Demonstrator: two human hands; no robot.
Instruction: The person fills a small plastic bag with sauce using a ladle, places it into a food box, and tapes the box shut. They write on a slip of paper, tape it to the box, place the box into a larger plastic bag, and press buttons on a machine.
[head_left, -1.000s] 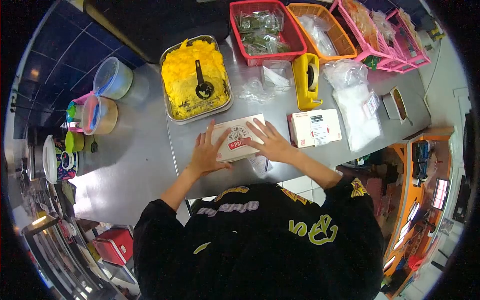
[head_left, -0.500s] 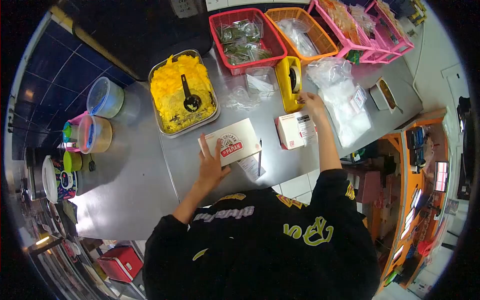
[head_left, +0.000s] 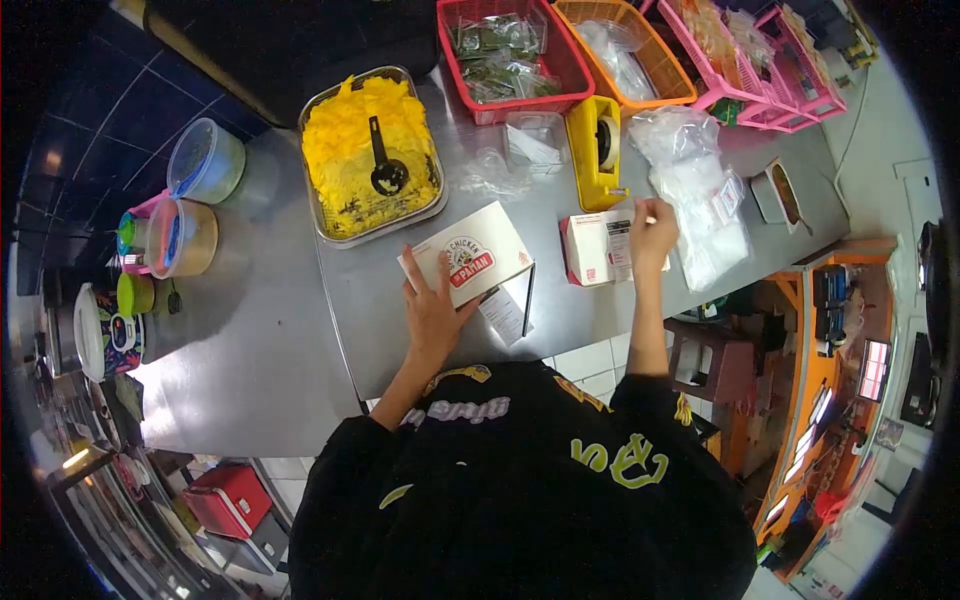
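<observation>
My left hand [head_left: 432, 308] lies with fingers spread on the lid of a white takeaway box [head_left: 490, 240] with a red printed label. Beneath the box's near edge, a printed slip [head_left: 503, 318] pokes out beside a dark pen [head_left: 529, 300]. Raised at the right, my right hand [head_left: 652, 238] has its fingertips pinched together; what they hold, if anything, is too small to make out. Just behind and left of that hand is a yellow tape dispenser [head_left: 584, 150]. A second white box [head_left: 588, 246], bearing a printed label, sits left of my right wrist.
A metal tray [head_left: 328, 232] of yellow food holds a black scoop [head_left: 385, 165]. Red [head_left: 475, 112] and orange [head_left: 660, 98] baskets line the back. Plastic-bagged white packs [head_left: 710, 235] lie at the right, near a metal container [head_left: 768, 195]. Plastic tubs [head_left: 190, 240] stand at the left.
My right hand has come away from the tape dispenser, toward me and to the right, with its fingertips now pinched. My left hand remains on the box. The view has shifted slightly.
</observation>
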